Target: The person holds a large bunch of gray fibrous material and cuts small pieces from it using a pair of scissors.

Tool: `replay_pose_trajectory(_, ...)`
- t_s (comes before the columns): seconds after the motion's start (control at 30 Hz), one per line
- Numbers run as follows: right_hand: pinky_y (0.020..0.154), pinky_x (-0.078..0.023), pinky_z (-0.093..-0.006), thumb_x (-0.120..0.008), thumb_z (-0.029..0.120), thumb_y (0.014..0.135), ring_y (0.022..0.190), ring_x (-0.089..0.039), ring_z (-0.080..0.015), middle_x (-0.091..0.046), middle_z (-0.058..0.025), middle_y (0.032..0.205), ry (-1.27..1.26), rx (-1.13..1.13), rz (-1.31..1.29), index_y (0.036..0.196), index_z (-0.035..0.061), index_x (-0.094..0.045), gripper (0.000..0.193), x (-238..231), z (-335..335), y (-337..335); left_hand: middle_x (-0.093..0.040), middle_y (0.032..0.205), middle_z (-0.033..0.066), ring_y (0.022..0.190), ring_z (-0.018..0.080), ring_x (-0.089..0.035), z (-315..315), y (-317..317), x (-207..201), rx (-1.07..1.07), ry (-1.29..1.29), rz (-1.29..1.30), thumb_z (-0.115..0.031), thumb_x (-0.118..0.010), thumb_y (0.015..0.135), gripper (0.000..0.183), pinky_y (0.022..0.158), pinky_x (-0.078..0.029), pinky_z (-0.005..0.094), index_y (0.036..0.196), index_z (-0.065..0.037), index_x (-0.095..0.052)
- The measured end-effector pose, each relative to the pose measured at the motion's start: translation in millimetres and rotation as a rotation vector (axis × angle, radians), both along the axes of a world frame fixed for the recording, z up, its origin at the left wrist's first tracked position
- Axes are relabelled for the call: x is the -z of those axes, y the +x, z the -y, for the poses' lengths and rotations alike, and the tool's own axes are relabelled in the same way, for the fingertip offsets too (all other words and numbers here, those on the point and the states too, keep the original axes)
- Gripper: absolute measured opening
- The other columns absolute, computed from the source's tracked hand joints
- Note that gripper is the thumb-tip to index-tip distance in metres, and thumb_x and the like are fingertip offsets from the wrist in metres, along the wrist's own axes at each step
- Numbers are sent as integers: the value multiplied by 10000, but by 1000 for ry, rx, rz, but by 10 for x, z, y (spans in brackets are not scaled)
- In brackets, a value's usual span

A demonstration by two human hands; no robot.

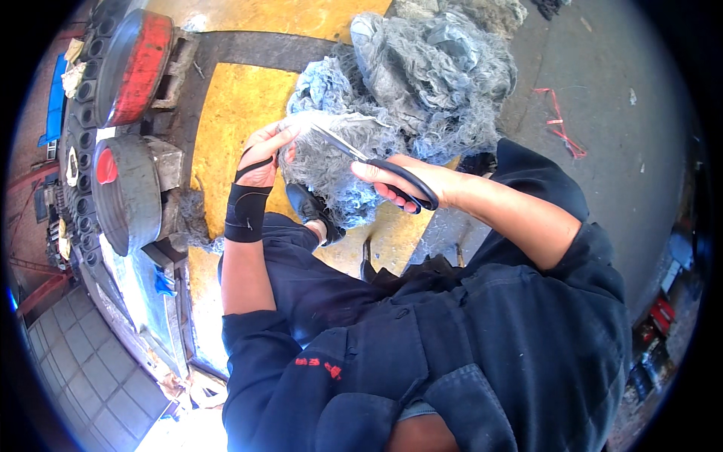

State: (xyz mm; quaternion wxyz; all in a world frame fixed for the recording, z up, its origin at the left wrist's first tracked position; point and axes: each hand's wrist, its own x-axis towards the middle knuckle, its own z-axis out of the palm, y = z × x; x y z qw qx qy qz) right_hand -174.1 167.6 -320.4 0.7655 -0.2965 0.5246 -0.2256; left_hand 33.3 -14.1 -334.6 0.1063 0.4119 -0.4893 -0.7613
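Note:
My left hand [262, 157], with a black wrist brace [247, 215] below it, pinches the edge of a clump of grey, stringy fibre waste [339, 162]. The clump hangs in front of my knees and its lower part looks bluish. In my right hand [410, 172] is a pair of scissors [413, 181] with black handles, my fingers around the loops. Their blades point up and left, over the top of the clump and toward my left hand. Glare hides how far apart the blade tips are.
A big heap of grey fibre and rags [444, 83] lies just beyond the clump. Left stand a red drum-like ring [139, 68] and a grey one [128, 196] by concrete blocks. Red string [556, 124] lies on the floor at right. Yellow plates [233, 113] cover part of the floor.

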Motion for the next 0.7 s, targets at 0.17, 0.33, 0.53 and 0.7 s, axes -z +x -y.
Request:
replay_pose_trajectory(0.17, 404, -320, -256, -413, 736, 784, 410, -412, -111, -388, -7, 501, -32, -41, -24, 536, 80, -408, 701, 18, -19, 22, -538, 679, -3, 565, 67, -460, -19, -12, -14, -24, 23, -26, -129, -608, 840, 153, 535, -368, 208, 924, -1, -607)
replay_pose_trajectory(0.33, 409, -324, -259, -411, 741, 780, 413, -409, -113, -385, -8, 503, -30, -55, -34, 540, 80, -407, 704, 26, -28, 29, -530, 664, 15, 555, 88, -473, -6, -1, -25, 10, 5, -11, -134, -605, 845, 175, 543, -381, 233, 944, 6, -568)
replay_pose_trajectory(0.53, 374, -328, -252, -479, 809, 667, 395, -406, -110, -396, 3, 506, -9, -4, -2, 581, 78, -443, 736, 45, 2, 54, -543, 691, 13, 563, 80, -465, -61, -57, -64, 49, -69, -15, -113, -630, 826, 181, 548, -376, 227, 945, 8, -567)
replay_pose_trajectory(0.7, 373, -316, -251, -503, 798, 662, 400, -397, -108, -398, -2, 512, 36, 61, 44, 595, 79, -444, 725, 128, 49, 138, -546, 706, 10, 589, 75, -469, -90, -84, -52, 55, -67, -31, -107, -641, 818, 188, 563, -376, 222, 947, 8, -567)
